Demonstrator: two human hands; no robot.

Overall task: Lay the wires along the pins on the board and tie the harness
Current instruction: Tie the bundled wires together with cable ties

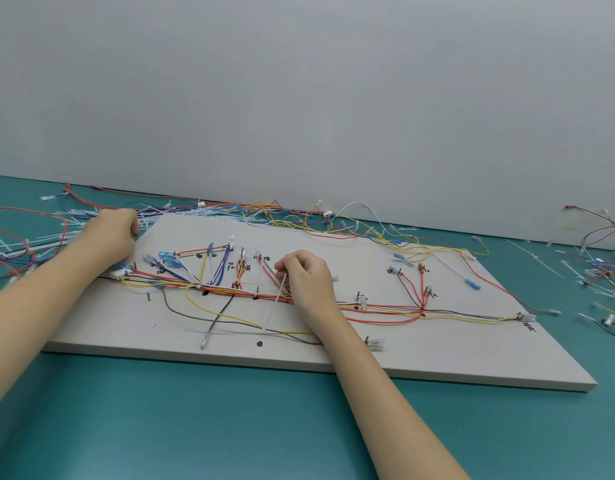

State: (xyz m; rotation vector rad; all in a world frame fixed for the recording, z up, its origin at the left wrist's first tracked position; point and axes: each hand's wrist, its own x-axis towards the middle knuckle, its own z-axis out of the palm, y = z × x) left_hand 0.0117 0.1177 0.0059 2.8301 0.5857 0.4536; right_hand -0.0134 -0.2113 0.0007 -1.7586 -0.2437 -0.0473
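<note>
A wire-harness assembly workbench in a workshop is indicated: a pale forming board (420,355) with pins and handwritten marks is laid on a teal bench top (195,420), loose wires (333,223) and cable ties (603,289) are scattered against a plain grey wall (299,98).

Two bare forearms reach in from the bottom edge of the head-camera view, uncovered from the frame edge to the wrist, with no sleeve or cuff on either. The left hand (113,233) and the right hand (307,277) are ungloved. Neither wrist carries a watch, band or strap, and the fingers that can be seen are without rings (some fingers are hidden). The fingernails in view look short and unpainted.
</note>
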